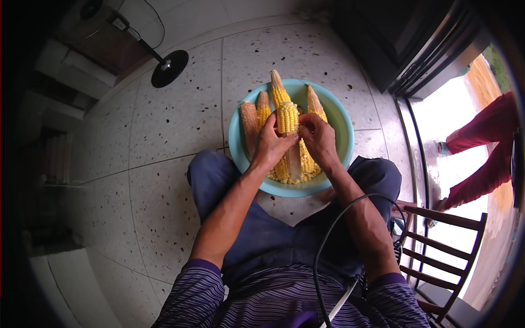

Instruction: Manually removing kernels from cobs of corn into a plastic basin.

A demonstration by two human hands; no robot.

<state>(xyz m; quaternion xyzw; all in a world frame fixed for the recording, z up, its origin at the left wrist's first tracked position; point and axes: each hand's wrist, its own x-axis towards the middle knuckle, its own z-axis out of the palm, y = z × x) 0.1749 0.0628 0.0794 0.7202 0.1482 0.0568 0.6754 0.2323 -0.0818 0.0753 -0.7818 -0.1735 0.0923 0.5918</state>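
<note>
My left hand (270, 143) is closed around a partly shelled corn cob (288, 118), held over a light blue plastic basin (348, 137). Yellow kernels cover this cob's near-top end, while its lower length (293, 158) is bare. At the cob's right side, my right hand (320, 137) has its thumb and curled fingers against the kernels; its fingertips are partly hidden. In the basin, a stripped cob (249, 121) leans on the left beside a half-shelled one (263, 110). More corn ears stand at the back (280, 93) and right (315, 101). Loose kernels (293, 179) lie at the bottom.
The basin stands on a speckled tile floor (176, 123) between my knees. A black cable (318, 266) loops over my right forearm. A fan stand's round base (170, 69) is at upper left. To the right are a wooden chair (441, 246) and a person's red trousers (480, 135) by the doorway.
</note>
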